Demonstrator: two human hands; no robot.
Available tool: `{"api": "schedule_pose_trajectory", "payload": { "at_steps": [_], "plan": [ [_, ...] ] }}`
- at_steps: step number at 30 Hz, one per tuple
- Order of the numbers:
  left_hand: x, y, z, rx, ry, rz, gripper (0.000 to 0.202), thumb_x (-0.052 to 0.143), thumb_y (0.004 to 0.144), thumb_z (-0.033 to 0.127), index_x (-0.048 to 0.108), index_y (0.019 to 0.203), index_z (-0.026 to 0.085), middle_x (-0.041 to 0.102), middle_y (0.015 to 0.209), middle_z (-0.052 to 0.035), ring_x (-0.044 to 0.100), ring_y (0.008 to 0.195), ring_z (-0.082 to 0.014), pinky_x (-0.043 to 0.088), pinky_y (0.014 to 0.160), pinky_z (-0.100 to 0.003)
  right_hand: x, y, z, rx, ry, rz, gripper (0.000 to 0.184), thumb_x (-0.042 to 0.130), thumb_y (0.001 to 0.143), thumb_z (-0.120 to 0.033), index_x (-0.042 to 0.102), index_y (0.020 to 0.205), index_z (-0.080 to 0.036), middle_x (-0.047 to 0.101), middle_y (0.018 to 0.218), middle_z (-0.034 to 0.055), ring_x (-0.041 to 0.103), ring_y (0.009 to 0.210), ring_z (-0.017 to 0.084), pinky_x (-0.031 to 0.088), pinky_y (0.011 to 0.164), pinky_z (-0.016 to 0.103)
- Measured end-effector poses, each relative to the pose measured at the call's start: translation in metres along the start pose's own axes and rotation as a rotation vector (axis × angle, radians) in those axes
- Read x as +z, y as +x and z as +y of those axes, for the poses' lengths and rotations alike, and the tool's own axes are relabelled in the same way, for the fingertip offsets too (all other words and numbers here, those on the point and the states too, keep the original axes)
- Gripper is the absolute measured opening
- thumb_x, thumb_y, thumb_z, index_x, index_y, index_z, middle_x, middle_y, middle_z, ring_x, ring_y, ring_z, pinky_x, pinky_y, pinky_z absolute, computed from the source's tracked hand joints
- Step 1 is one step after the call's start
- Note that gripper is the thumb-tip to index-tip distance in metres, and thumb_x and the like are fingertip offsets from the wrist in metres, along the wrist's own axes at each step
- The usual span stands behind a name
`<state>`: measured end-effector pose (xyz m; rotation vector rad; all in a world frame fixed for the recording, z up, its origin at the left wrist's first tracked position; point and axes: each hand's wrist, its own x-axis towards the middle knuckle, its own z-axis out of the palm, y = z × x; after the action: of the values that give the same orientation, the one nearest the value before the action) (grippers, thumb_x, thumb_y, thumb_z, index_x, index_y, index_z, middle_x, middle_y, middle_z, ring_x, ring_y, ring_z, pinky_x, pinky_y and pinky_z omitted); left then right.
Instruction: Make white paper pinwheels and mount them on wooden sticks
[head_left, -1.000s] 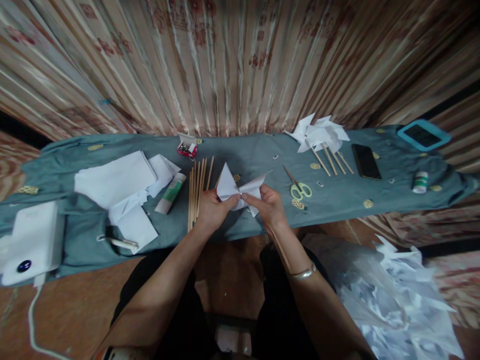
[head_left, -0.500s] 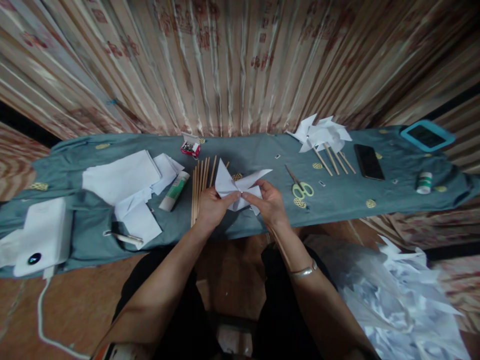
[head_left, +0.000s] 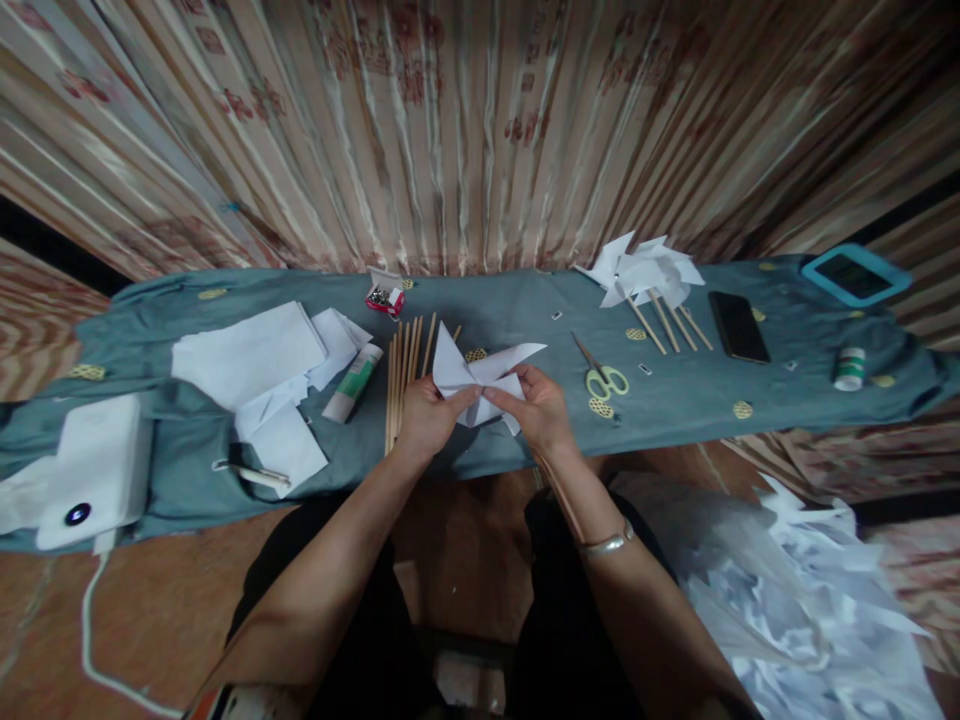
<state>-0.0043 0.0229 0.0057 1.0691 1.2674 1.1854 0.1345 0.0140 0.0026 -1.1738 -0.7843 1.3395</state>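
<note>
Both hands hold a white folded paper pinwheel (head_left: 480,372) just above the near edge of a table covered in blue-grey cloth (head_left: 525,310). My left hand (head_left: 424,415) pinches the paper's centre from the left. My right hand (head_left: 536,405) pinches it from the right, and a thin wooden stick (head_left: 559,490) runs down under that wrist. A bundle of several wooden sticks (head_left: 405,375) lies just left of my left hand.
White paper sheets (head_left: 255,360), a glue tube (head_left: 352,383) and a red pin box (head_left: 385,297) lie to the left. Scissors (head_left: 600,372), finished pinwheels on sticks (head_left: 645,275), a black phone (head_left: 739,326) and a small bottle (head_left: 847,367) lie right. A white device (head_left: 94,470) sits far left. Paper scraps (head_left: 810,600) cover the floor.
The hands keep their pinch on the paper pinwheel, its folds shifting slightly. The view has drifted a little to the left.
</note>
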Motion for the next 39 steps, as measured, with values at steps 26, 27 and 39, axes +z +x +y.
{"api": "schedule_pose_trajectory", "payload": {
  "at_steps": [26,27,39],
  "plan": [
    [0.004,-0.011,0.002,-0.086,-0.171,-0.020,0.037,0.087,0.047,0.038,0.074,0.072,0.014,0.076,0.075,-0.0052,0.069,0.068,-0.0212,0.056,0.069,-0.034,-0.006,-0.016,-0.013,0.168,0.027,-0.074,0.034,0.091,0.044,-0.035,0.076,0.071,-0.019,0.075,0.068,0.0006,0.065,0.058,0.016,0.051,0.063,0.030],
    [0.004,-0.011,0.002,-0.085,-0.173,-0.021,0.037,0.087,0.047,0.038,0.074,0.072,0.014,0.076,0.075,-0.0050,0.069,0.067,-0.0210,0.056,0.069,-0.034,-0.005,-0.016,-0.014,0.170,0.022,-0.074,0.035,0.091,0.044,-0.035,0.076,0.071,-0.019,0.075,0.067,0.0008,0.065,0.058,0.016,0.051,0.063,0.029],
    [0.001,-0.021,0.004,-0.058,-0.228,-0.056,0.038,0.086,0.050,0.041,0.074,0.074,0.014,0.076,0.077,-0.0063,0.070,0.069,-0.0210,0.055,0.069,-0.033,-0.006,-0.019,-0.016,0.083,-0.080,-0.008,0.036,0.089,0.044,-0.038,0.076,0.074,-0.021,0.073,0.063,-0.0002,0.065,0.058,0.017,0.052,0.062,0.031]
  ]
}}
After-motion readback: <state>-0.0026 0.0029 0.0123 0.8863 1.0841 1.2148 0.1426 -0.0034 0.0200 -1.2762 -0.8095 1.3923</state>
